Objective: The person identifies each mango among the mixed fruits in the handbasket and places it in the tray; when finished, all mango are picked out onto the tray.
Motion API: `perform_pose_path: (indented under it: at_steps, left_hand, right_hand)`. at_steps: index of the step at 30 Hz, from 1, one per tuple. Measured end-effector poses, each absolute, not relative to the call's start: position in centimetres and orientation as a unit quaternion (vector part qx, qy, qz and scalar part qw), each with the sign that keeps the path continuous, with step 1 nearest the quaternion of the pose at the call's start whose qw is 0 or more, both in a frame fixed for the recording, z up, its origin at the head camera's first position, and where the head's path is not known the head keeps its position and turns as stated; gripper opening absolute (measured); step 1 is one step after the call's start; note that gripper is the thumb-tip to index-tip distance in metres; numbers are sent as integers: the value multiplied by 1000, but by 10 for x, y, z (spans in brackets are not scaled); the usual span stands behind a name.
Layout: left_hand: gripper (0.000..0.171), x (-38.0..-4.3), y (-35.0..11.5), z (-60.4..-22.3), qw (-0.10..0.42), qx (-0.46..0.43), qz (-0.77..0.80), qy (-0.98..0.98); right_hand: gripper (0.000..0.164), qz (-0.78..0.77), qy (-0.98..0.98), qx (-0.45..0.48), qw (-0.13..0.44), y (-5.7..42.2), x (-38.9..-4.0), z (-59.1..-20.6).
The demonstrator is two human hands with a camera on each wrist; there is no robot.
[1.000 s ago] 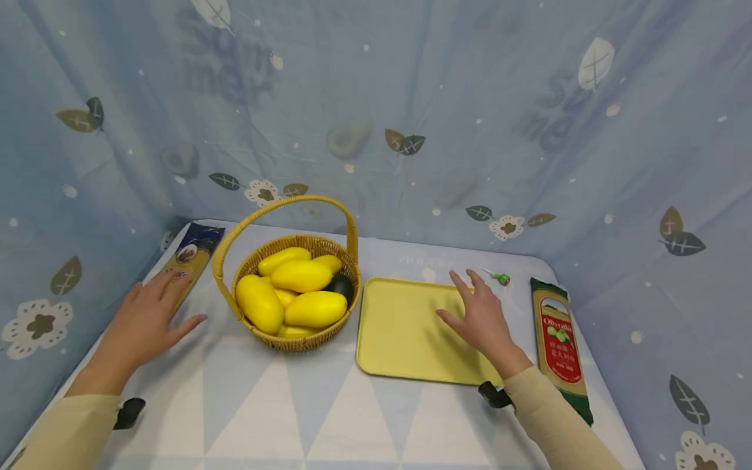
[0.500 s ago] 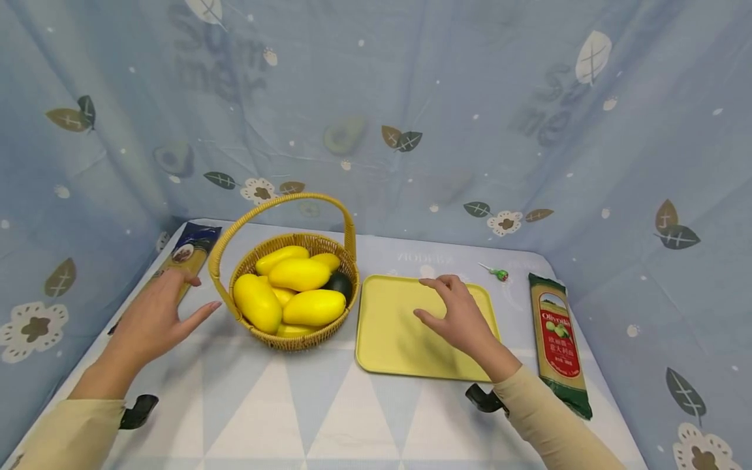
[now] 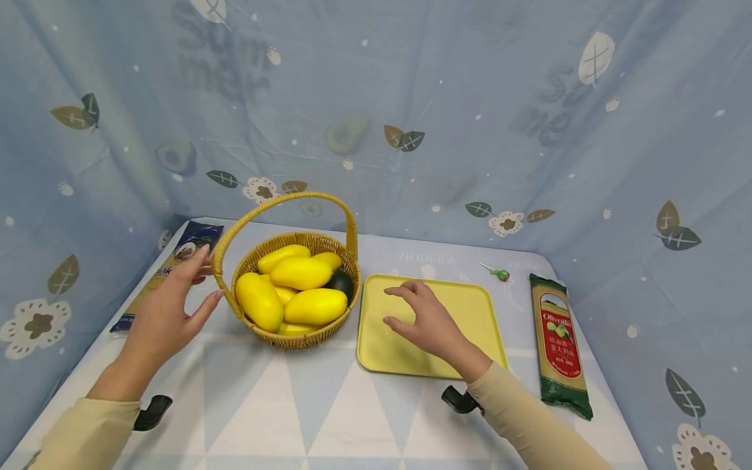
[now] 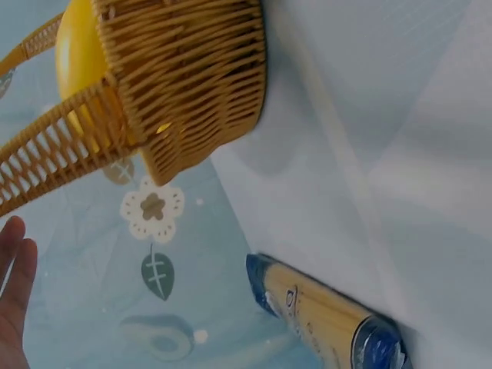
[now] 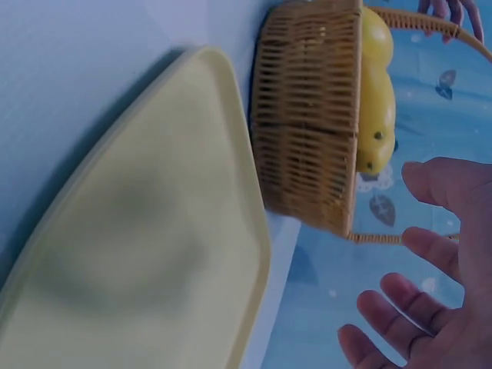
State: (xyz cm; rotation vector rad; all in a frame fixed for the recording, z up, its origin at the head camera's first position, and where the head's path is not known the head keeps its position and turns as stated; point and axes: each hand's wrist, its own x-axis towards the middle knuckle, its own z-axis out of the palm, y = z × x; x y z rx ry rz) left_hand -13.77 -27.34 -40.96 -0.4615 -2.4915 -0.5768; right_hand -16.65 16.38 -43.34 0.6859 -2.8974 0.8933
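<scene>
Tablecloth (image 3: 335, 411) under basket (image 4: 196, 77); curtain (image 3: 329, 78) behind

The tabletop (image 3: 252, 424), patterned with white and pale blue triangles, bears a wicker basket (image 3: 317, 337) just beside a yellow tray (image 3: 464, 313). A blue-ended pasta packet (image 3: 169, 264) lies at left, a green-ended packet (image 3: 561, 343) and a lollipop (image 3: 501, 275) at right.

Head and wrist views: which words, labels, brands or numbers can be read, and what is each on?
"Olivoila": long green-and-gold plastic packet with a red label; below it "意大利面", finer print too small.
"MODERN", faint: white-and-blue patterned tablecloth.
"Sum mer", faint: blue leaf-printed fabric curtain.
Long blue-and-gold plastic packet: name too blurred to read whole.
No number legible.
</scene>
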Motion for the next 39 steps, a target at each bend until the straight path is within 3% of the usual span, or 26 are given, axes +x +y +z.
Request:
perform_pose_path:
  at_steps: [7, 12, 39]
  left_hand:
    - [103, -142, -269, -422, 312, -197, -192, -910]
    - [111, -146, -266, -432, 299, -197, -206, -911]
    - [99, -149, -261, -442, 313, -178, -283, -889]
  right_hand:
    - [46, 322, -908, 268, -8, 135, -171, -440]
    - [48, 337, -891, 304, -9, 113, -176, -443]
    - [47, 285, -894, 344, -22, 65, -196, -447]
